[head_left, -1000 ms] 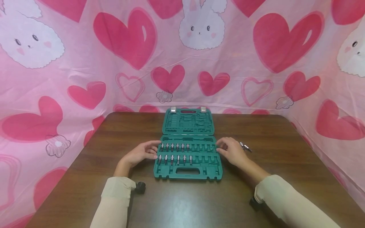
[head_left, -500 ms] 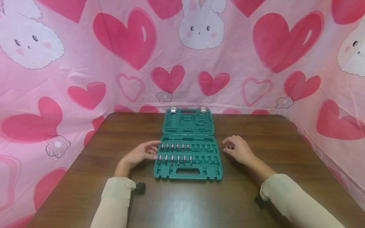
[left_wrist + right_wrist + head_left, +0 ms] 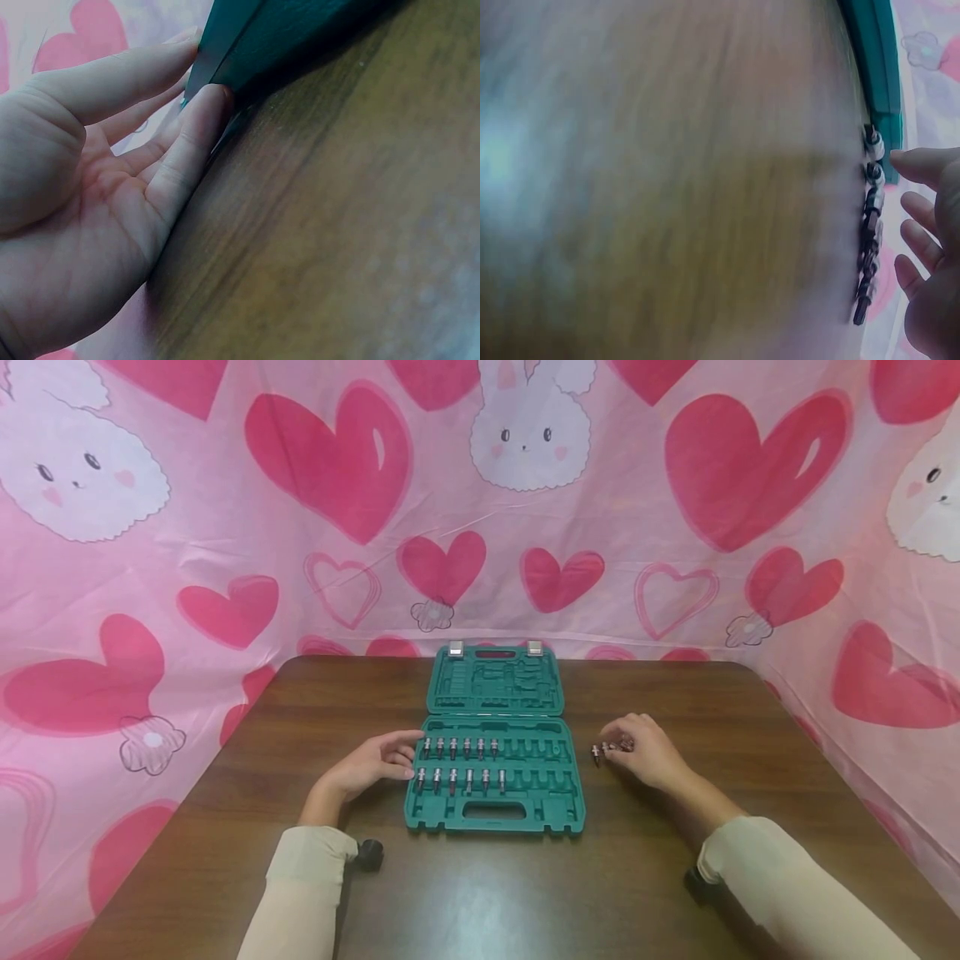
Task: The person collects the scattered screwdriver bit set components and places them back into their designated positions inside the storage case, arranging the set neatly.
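A green socket case (image 3: 442,812) lies unfolded on the table. Its near half holds two rows of metal bit sockets (image 3: 453,779) on the left, with bare slots on the right. My left hand (image 3: 366,765) rests thumb and fingertips against the case's left edge. In the left wrist view, the extended fingers and thumb (image 3: 196,124) touch the green side wall. Right of the case, several loose bit sockets (image 3: 596,752) lie on the wood, partly hidden behind my right hand (image 3: 647,755). The right wrist view has its spread fingers beside the line of bit sockets (image 3: 871,210), gripping none.
The case's far half (image 3: 495,702), with moulded recesses and two pale latches, lies toward the table's back edge. Brown wooden table (image 3: 480,893) surrounds the case. A pink cloth (image 3: 352,510) with hearts and rabbits hangs behind and at both sides.
My right hand has moved right, from the case's right edge to the loose bit sockets, which now show left of its fingers. The left hand and the case have stayed in place.
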Motion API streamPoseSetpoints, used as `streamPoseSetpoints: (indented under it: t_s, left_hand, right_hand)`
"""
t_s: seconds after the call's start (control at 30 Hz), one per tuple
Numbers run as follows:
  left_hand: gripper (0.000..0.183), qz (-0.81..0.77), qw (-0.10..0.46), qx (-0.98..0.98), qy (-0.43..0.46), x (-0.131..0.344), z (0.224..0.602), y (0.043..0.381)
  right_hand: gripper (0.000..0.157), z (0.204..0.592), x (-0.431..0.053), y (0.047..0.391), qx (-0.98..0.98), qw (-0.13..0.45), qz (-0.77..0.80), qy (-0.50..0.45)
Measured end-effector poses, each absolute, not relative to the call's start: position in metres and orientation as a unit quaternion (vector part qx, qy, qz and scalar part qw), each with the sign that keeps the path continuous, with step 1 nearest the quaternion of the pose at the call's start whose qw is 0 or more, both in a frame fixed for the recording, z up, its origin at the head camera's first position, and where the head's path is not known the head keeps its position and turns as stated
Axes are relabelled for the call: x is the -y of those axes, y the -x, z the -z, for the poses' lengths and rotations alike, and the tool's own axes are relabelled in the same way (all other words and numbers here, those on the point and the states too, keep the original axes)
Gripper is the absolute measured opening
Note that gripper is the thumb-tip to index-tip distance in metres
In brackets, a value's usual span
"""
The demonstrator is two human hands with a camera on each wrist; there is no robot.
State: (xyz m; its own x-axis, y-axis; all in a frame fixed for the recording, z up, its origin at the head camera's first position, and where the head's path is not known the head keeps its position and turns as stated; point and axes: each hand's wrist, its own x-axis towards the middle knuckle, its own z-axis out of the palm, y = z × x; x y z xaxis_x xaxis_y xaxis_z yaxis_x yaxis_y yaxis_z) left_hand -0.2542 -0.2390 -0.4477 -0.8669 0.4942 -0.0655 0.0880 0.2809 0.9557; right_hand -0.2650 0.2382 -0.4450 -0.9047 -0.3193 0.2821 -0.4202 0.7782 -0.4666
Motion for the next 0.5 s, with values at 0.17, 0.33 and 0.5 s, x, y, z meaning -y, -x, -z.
streamPoseSetpoints:
  t_s: [0.17,0.33,0.5]
  left_hand:
    - [0.068,-0.570,0.181,-0.780,-0.185,0.239,0.448,0.255]
    - [0.067,-0.568,0.180,-0.782,-0.184,0.239,0.448,0.255]
    - [0.068,-0.567,0.178,-0.783,-0.183,0.239,0.448,0.255]
  right_hand:
    - [0.026,0.446,-0.245,0.265,0.939,0.094,-0.266,-0.196]
    - [0.028,0.446,-0.252,0.264,0.939,0.099,-0.262,-0.198]
    - [0.028,0.446,-0.257,0.265,0.942,0.101,-0.255,-0.192]
